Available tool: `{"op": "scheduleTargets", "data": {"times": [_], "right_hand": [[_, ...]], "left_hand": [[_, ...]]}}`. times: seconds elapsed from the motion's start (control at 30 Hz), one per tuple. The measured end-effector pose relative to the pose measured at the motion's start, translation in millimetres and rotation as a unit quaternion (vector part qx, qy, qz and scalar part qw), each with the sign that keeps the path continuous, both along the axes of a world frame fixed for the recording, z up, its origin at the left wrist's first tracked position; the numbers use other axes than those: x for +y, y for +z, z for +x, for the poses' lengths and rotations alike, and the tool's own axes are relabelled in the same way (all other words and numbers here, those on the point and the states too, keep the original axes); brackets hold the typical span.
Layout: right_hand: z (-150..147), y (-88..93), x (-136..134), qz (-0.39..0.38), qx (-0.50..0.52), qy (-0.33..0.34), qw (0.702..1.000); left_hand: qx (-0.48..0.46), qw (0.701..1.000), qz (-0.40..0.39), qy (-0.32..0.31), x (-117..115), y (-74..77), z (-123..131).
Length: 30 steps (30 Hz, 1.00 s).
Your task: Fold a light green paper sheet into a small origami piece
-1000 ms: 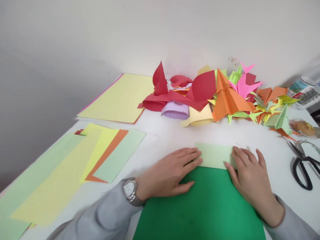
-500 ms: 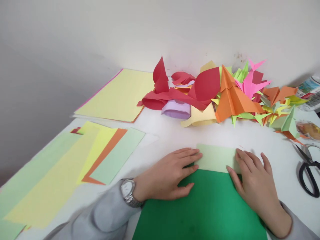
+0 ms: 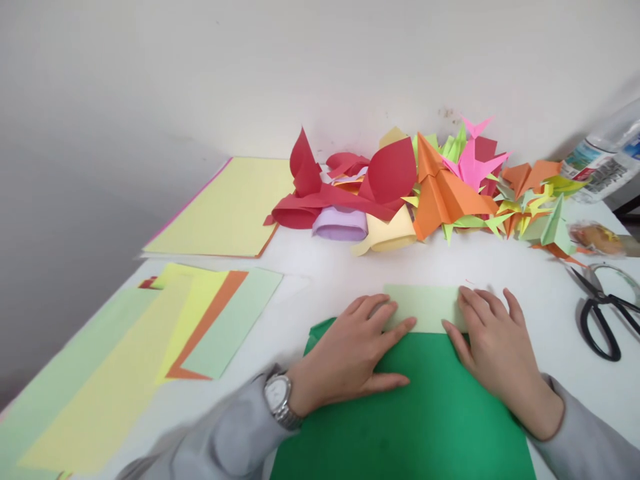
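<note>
A dark green sheet of paper (image 3: 415, 420) lies flat on the table in front of me. A pale green rectangle of paper (image 3: 425, 310) lies along its far edge; whether it is a separate strip cannot be made out. My left hand (image 3: 367, 350) rests on the left end of the pale piece and on the green sheet, palm down, fingers spread. At the right end, my right hand (image 3: 493, 337) presses its fingertips on the pale paper, fingers also apart. The sheet's far left corner, beside my left hand, looks slightly raised.
Coloured paper strips (image 3: 130, 373) overlap on the left, with a stack of yellow sheets (image 3: 220, 213) behind. Folded paper shapes (image 3: 445, 193) crowd the back. Scissors (image 3: 600, 313), a tape roll (image 3: 617, 277) and a plastic bottle (image 3: 600, 167) are at right.
My left hand has slid a little farther over the pale paper, uncovering the green sheet's far left corner. My right hand stays at the right end. The view has shifted slightly.
</note>
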State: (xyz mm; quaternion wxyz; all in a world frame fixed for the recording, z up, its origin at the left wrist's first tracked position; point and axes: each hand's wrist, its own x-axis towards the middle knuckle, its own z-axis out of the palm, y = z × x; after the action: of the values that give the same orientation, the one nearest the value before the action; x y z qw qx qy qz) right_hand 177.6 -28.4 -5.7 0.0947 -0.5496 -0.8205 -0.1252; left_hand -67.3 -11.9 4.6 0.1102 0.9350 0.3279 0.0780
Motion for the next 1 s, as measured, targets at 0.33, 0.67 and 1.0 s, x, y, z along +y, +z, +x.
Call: {"op": "scheduleTargets", "data": {"times": [0.33, 0.67, 1.0], "right_hand": [[-1.2, 4.0, 0.6, -0.003, 0.007, 0.0, 1.0], [-3.6, 4.3, -0.1, -0.01, 0.013, -0.007, 1.0], [-2.9, 5.2, -0.5, -0.031, 0.015, -0.012, 0.999]], "left_hand": [[-0.017, 0.999, 0.003, -0.038, 5.4, 7.4, -13.4], [0.005, 1.0, 0.014, -0.013, 3.2, 1.7, -1.6], [0.02, 0.999, 0.027, -0.017, 0.7, 3.3, 3.4]]}}
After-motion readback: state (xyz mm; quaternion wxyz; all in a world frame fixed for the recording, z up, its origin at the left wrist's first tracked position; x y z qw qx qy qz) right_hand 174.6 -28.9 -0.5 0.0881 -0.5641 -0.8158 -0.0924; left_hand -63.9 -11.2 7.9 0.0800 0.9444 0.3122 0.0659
